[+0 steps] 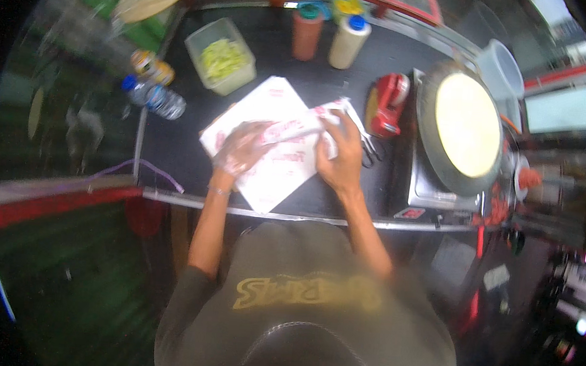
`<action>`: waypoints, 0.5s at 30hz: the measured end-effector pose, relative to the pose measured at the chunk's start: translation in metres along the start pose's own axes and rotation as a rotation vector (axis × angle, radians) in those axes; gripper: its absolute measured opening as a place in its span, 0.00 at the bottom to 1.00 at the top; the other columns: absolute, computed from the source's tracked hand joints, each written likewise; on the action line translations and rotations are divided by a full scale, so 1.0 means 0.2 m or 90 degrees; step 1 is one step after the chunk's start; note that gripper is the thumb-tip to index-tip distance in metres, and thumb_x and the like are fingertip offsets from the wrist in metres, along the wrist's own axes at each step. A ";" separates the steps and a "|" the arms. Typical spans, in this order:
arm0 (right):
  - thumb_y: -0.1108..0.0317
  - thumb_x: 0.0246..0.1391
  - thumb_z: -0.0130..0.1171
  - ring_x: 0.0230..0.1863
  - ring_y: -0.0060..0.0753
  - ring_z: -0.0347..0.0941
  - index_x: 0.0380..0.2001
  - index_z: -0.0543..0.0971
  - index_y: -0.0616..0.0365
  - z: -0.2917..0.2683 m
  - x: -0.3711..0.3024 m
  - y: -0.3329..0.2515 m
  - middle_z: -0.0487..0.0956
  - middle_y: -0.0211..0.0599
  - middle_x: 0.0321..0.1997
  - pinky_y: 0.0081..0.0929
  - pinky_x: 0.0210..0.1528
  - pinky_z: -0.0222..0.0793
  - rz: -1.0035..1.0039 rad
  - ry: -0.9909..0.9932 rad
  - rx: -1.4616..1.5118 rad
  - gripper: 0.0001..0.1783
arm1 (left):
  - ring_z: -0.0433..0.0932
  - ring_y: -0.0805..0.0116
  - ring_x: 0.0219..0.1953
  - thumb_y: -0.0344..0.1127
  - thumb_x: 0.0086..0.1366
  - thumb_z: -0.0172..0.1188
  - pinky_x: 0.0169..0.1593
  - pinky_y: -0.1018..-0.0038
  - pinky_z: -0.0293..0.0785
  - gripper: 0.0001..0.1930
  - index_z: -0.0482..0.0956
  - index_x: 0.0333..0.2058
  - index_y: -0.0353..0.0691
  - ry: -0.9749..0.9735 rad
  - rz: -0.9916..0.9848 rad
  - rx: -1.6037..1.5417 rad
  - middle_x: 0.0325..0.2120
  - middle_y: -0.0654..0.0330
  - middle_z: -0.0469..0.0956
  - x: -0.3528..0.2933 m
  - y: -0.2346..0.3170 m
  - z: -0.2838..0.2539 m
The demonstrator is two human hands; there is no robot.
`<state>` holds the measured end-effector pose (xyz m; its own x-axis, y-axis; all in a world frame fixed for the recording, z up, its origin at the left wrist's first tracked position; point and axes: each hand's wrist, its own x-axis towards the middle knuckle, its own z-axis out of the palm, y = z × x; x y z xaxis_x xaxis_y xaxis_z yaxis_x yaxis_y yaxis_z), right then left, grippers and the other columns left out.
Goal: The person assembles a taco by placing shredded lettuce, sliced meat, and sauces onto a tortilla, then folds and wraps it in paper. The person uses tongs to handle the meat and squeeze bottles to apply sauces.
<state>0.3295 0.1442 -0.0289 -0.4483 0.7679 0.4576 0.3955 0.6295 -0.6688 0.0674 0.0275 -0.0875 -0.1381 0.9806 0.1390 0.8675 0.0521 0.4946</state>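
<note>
My left hand [243,145], in a clear plastic glove, grips the left end of a paper-wrapped roll [293,128]. Around the roll's right end close the fingers of my right hand [339,151], which is bare. The roll is white with pinkish-red print and lies slantwise, its right end farther from me. Beneath it are white printed wrapping papers [265,188], turned cornerwise on the black counter. Just right of my right hand is a pair of scissors [372,152], its blades partly hidden by that hand. What the wrap contains is hidden.
A tub [239,84] of shredded greens stands at the far left, beside a water bottle [156,98]. Red [306,38] and cream [349,44] squeeze bottles stand at the back. Rightward are a red device [388,106] and a stove [421,182] whose round pan [431,125] holds a pale crepe [469,126].
</note>
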 end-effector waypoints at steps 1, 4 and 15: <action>0.74 0.59 0.67 0.73 0.58 0.74 0.59 0.88 0.59 -0.05 -0.06 0.02 0.80 0.53 0.70 0.52 0.78 0.67 0.076 0.127 -0.031 0.23 | 0.82 0.48 0.65 0.45 0.73 0.72 0.71 0.55 0.76 0.28 0.84 0.68 0.46 0.009 0.022 0.049 0.64 0.53 0.85 -0.02 0.00 -0.01; 0.79 0.62 0.64 0.76 0.59 0.72 0.66 0.83 0.60 -0.13 -0.11 0.09 0.75 0.56 0.75 0.53 0.79 0.65 0.252 0.341 0.007 0.28 | 0.81 0.49 0.63 0.44 0.71 0.73 0.70 0.54 0.76 0.30 0.82 0.70 0.46 0.005 0.006 0.084 0.65 0.55 0.85 -0.08 -0.05 -0.05; 0.48 0.82 0.58 0.16 0.25 0.74 0.70 0.83 0.53 -0.37 0.08 0.31 0.86 0.39 0.32 0.27 0.29 0.84 0.590 0.061 0.403 0.26 | 0.85 0.53 0.59 0.38 0.66 0.76 0.62 0.55 0.82 0.34 0.82 0.71 0.47 0.059 0.137 0.122 0.64 0.59 0.86 -0.11 -0.20 -0.02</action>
<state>0.4066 0.2049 -0.0189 -0.1192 0.9309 -0.3452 0.0543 -0.3410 -0.9385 0.0331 0.0024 -0.1066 0.0230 0.9521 0.3049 0.9550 -0.1112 0.2751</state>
